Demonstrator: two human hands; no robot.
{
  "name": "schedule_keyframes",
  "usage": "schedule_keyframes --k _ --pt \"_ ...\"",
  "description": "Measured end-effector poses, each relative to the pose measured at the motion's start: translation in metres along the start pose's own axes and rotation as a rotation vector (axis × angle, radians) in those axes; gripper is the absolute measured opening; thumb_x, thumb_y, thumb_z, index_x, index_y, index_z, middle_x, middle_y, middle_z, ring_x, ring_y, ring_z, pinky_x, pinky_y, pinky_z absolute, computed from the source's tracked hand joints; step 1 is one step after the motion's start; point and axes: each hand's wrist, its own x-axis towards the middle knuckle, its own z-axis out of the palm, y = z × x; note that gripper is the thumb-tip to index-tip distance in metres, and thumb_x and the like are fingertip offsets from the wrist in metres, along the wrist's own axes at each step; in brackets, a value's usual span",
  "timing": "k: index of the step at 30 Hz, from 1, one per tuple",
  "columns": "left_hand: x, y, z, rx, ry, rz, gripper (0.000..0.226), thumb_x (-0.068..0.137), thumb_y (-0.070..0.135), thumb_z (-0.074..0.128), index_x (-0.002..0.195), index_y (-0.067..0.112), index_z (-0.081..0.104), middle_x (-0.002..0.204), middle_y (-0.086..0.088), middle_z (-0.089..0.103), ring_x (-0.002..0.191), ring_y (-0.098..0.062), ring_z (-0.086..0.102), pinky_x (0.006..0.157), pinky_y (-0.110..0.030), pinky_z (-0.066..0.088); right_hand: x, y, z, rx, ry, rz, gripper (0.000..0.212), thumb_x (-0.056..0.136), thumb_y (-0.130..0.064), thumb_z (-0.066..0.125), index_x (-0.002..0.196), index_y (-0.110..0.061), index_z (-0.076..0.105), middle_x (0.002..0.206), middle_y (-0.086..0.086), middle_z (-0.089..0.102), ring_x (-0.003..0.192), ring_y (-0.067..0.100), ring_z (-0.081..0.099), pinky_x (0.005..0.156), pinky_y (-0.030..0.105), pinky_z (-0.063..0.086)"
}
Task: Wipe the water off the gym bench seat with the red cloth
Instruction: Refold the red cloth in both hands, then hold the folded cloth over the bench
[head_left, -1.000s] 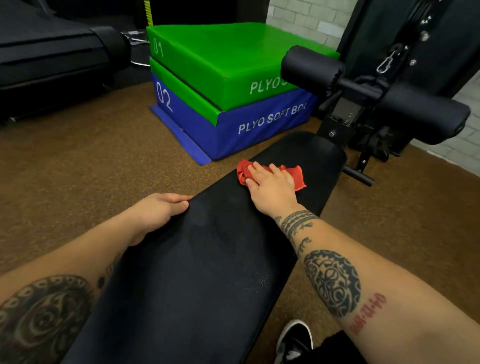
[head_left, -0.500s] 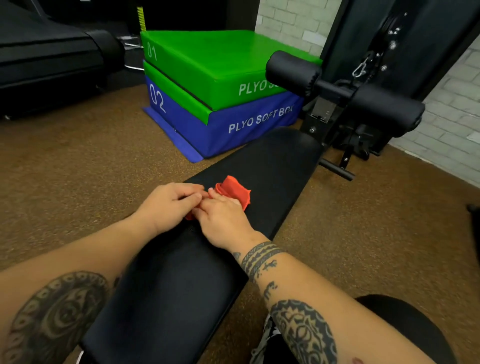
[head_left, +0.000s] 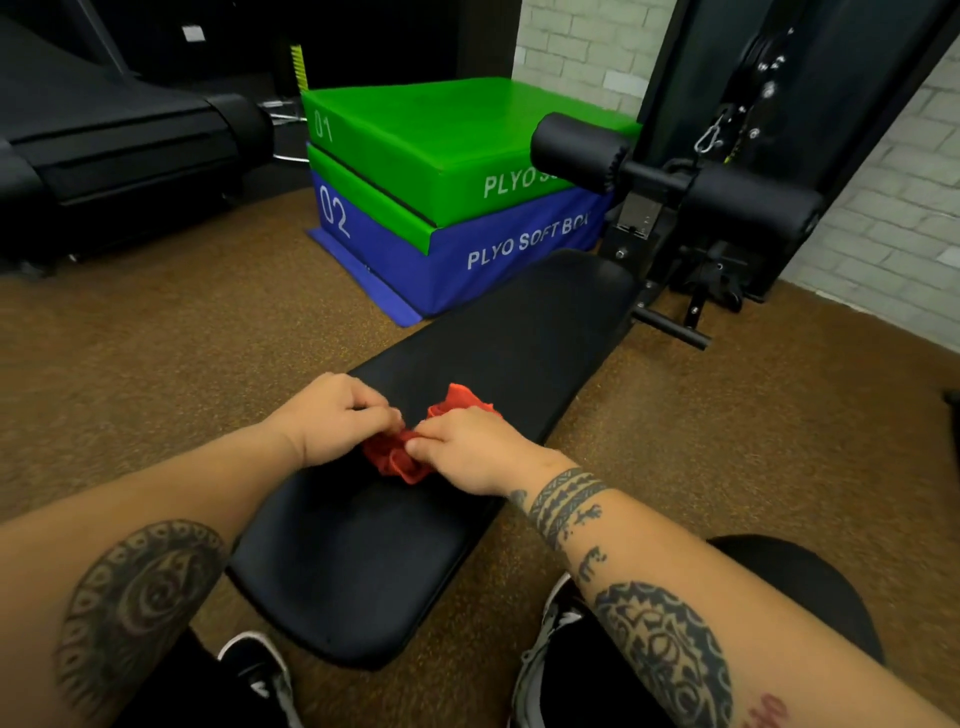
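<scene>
The cloth (head_left: 415, 447) lay bunched mid-bench (head_left: 363, 561) between both hands, left hand (head_left: 332, 421) left of it, right hand (head_left: 467, 452) right, with stacked boxes (head_left: 441, 171) behind and rollers (head_left: 675, 176) at the far end.

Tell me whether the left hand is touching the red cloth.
Touching. The head view shows the left hand with its fingertips pinched into the bunched red cloth, no gap between them, while the right hand grips the cloth's other side above the bench seat.

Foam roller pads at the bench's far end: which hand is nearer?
Right. The right hand sits on that side of the red cloth; the left hand is farther from the roller pads.
</scene>
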Motion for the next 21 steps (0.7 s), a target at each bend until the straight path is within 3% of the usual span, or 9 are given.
schedule_keyframes --k 2,4,7,9,11,13,16,18,21 --pt "-0.004 0.002 -0.006 -0.018 -0.035 0.003 0.038 0.065 0.056 0.053 0.077 0.034 0.081 0.088 0.017 0.077 0.093 -0.002 0.069 0.098 -0.036 0.05 -0.013 0.0 -0.002 0.029 -0.032 -0.02 0.03 0.101 -0.042 0.047 0.102 -0.023 0.07 0.106 0.004 0.067 0.103 0.024 0.059 0.086 0.033 0.041" --pt "-0.005 0.005 -0.013 -0.059 -0.052 0.001 0.041 0.062 0.053 0.05 0.082 0.035 0.081 0.091 0.019 0.077 0.095 0.001 0.068 0.1 -0.033 0.049 -0.022 0.005 -0.006 0.158 -0.058 -0.016 0.03 0.102 -0.037 0.05 0.085 -0.021 0.068 0.085 -0.003 0.062 0.081 0.014 0.055 0.075 0.029 0.038" --pt "0.006 0.019 -0.017 -0.231 -0.097 0.022 0.042 0.061 0.045 0.053 0.087 0.028 0.081 0.095 0.003 0.079 0.098 -0.013 0.071 0.095 -0.029 0.052 -0.028 0.018 -0.012 0.636 -0.047 0.082 0.041 0.101 -0.024 0.055 0.06 -0.02 0.055 0.065 -0.006 0.055 0.059 0.004 0.049 0.064 0.026 0.038" --pt "0.018 0.034 -0.012 -0.434 -0.14 -0.01 0.045 0.067 0.043 0.059 0.094 0.014 0.08 0.1 -0.014 0.077 0.1 -0.026 0.07 0.092 -0.031 0.054 -0.026 0.031 -0.015 1.137 0.032 0.151 0.027 0.101 -0.018 0.052 0.086 -0.005 0.071 0.09 0.01 0.07 0.08 0.016 0.066 0.082 0.03 0.05" --pt "0.033 0.05 -0.003 -0.666 -0.221 -0.1 0.055 0.077 0.054 0.056 0.107 0.013 0.076 0.111 -0.018 0.074 0.102 -0.029 0.069 0.093 -0.04 0.053 -0.019 0.049 -0.025 1.521 0.137 0.19 0.042 0.101 -0.02 0.047 0.128 0.01 0.057 0.129 0.024 0.063 0.12 0.034 0.062 0.11 0.044 0.043" --pt "0.053 0.066 0.006 -0.787 -0.244 -0.114 0.059 0.084 0.058 0.051 0.119 0.015 0.069 0.114 -0.013 0.074 0.105 -0.028 0.069 0.094 -0.043 0.053 -0.014 0.061 -0.046 1.738 0.173 0.179 0.049 0.103 -0.029 0.039 0.139 0.003 0.052 0.139 0.023 0.058 0.131 0.034 0.054 0.114 0.049 0.038" --pt "0.093 0.085 0.019 -0.835 -0.084 -0.092 0.046 0.082 0.042 0.073 0.115 0.01 0.069 0.102 -0.008 0.074 0.096 -0.026 0.066 0.091 -0.042 0.051 -0.006 0.075 -0.081 1.823 0.164 0.15 0.059 0.105 -0.046 0.027 0.136 -0.006 0.057 0.136 0.018 0.062 0.127 0.03 0.059 0.107 0.045 0.045" --pt "0.124 0.093 0.026 -0.817 0.001 -0.08 0.042 0.082 0.038 0.075 0.109 0.006 0.069 0.096 -0.01 0.072 0.09 -0.026 0.062 0.086 -0.042 0.047 0.002 0.087 -0.096 1.79 0.189 0.137 0.071 0.101 -0.059 0.026 0.136 -0.007 0.058 0.134 0.019 0.064 0.126 0.032 0.06 0.108 0.049 0.045" --pt "0.171 0.104 0.031 -0.763 0.064 -0.015 0.021 0.093 0.029 0.066 0.098 0.01 0.072 0.087 -0.007 0.074 0.08 -0.021 0.063 0.078 -0.038 0.048 0.022 0.108 -0.108 1.627 0.407 0.155 0.053 0.101 -0.048 0.043 0.13 -0.007 0.062 0.126 0.018 0.068 0.12 0.03 0.064 0.11 0.052 0.044"
